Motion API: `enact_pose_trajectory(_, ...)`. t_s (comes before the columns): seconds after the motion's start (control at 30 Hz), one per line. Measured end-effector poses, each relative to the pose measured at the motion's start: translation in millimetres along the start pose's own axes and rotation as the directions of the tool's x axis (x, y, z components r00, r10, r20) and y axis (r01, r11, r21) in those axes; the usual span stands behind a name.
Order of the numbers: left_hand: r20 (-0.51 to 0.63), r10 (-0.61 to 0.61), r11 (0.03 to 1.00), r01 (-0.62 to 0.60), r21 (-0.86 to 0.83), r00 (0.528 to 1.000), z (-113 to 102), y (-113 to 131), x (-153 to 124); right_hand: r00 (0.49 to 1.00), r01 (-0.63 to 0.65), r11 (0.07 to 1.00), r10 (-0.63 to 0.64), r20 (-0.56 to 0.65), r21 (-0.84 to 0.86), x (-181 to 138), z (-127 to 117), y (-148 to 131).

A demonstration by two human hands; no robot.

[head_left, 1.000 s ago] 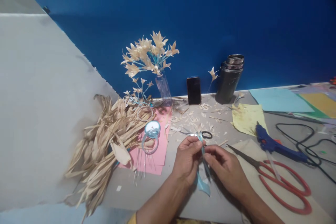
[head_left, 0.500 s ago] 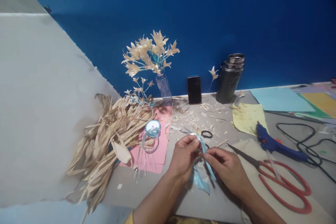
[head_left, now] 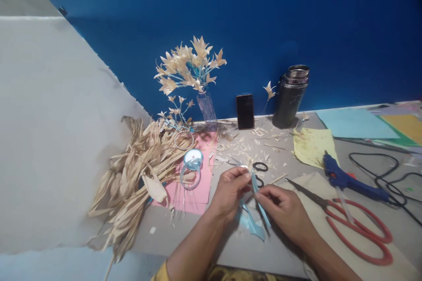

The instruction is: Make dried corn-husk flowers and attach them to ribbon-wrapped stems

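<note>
Close together above the table, both hands work on a narrow light-blue ribbon strip (head_left: 263,214). My left hand (head_left: 232,189) is closed, thumb and forefinger pinching at the strip's upper end. A pale husk-like tip (head_left: 249,165) shows just above those fingertips; whether it is held too is hard to tell. My right hand (head_left: 283,206) pinches the strip a little lower, and its tail hangs down below the fingers. Under the hands lie a loose blue ribbon piece (head_left: 253,228) and a thin dark stick. Behind the fingertips rest small black-handled scissors (head_left: 260,167).
Dried corn husks (head_left: 132,184) and a ribbon roll (head_left: 193,158) on pink paper (head_left: 206,184) lie left. Husk flowers (head_left: 187,63) in a clear bottle (head_left: 207,109), a phone (head_left: 245,112) and a flask (head_left: 292,96) stand behind. Right are large red-handled scissors (head_left: 359,226) and a blue glue gun (head_left: 349,180).
The whole view has shifted slightly. Near my left fingertips the ribbon's upper end shows less, and a pale tip is visible above it. Both hands keep their pinch in nearly the same place.
</note>
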State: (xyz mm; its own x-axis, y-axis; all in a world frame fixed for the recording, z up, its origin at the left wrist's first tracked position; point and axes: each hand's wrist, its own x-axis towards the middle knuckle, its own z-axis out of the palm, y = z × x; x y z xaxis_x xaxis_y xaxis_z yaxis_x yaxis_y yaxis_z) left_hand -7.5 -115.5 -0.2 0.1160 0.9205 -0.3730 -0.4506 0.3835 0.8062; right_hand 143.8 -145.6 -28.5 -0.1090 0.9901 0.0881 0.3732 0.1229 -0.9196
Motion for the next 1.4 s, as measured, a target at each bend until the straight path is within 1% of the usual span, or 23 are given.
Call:
enact_pose_trajectory(0.17, 0.058, 0.007, 1.000, -0.007, 0.006, 0.998, 1, -2, 3, 1.000, -0.001, 1.000, 0.001, 0.012, 0.008, 0, 0, 1)
enact_pose_trajectory(0.33, 0.063, 0.015, 0.999, -0.018, 0.035, 0.998, 4, -4, 2, 1.000, 0.002, 1.000, -0.002, 0.006, 0.012, -1, 1, 1)
enact_pose_trajectory(0.5, 0.132, -0.048, 0.997, 0.039, 0.068, 0.990, 4, -4, -6, 0.999, 0.001, 0.999, 0.000, -0.037, 0.051, -1, 0, 1)
enact_pose_trajectory(0.57, 0.102, -0.032, 0.999, 0.027, 0.046, 0.994, 4, -5, -9, 0.999, -0.006, 0.997, 0.010, -0.046, 0.071, -1, -1, 1)
enact_pose_trajectory(0.67, 0.006, 0.026, 0.999, -0.026, 0.028, 1.000, 4, -8, -11, 0.999, -0.001, 0.998, 0.004, -0.053, 0.068, 0, -1, 1)
enact_pose_trajectory(0.73, -0.038, 0.055, 0.998, -0.053, 0.041, 0.998, 4, -12, -11, 0.999, 0.010, 0.998, -0.008, -0.051, 0.055, -1, 0, 1)
enact_pose_trajectory(0.9, -0.042, 0.082, 0.993, -0.078, 0.091, 0.996, 6, -16, -10, 0.999, 0.026, 0.999, -0.025, -0.035, 0.041, -3, 2, 2)
enact_pose_trajectory(1.0, -0.040, 0.113, 0.985, -0.107, 0.135, 0.993, 5, -15, -10, 0.999, 0.006, 0.999, -0.004, -0.032, 0.052, -3, 0, 3)
enact_pose_trajectory(1.1, -0.009, 0.113, 0.983, -0.111, 0.147, 0.993, 3, -14, -11, 0.992, -0.058, 0.992, 0.070, -0.104, 0.114, 0, -4, 4)
enact_pose_trajectory(1.17, 0.051, 0.060, 0.991, -0.065, 0.114, 0.997, 2, -14, -12, 0.983, -0.096, 0.977, 0.123, -0.136, 0.189, 3, -7, 4)
enact_pose_trajectory(1.27, 0.136, -0.031, 0.997, 0.021, 0.073, 0.990, 2, -17, -13, 0.979, -0.139, 0.934, 0.179, -0.094, 0.329, 8, -10, 2)
enact_pose_trajectory(1.33, 0.143, -0.051, 0.996, 0.039, 0.085, 0.988, 3, -20, -14, 0.979, -0.153, 0.905, 0.195, -0.067, 0.398, 9, -9, 2)
enact_pose_trajectory(1.4, 0.124, -0.053, 0.993, 0.039, 0.114, 0.991, 5, -21, -14, 0.979, -0.149, 0.890, 0.195, -0.063, 0.432, 9, -9, 3)
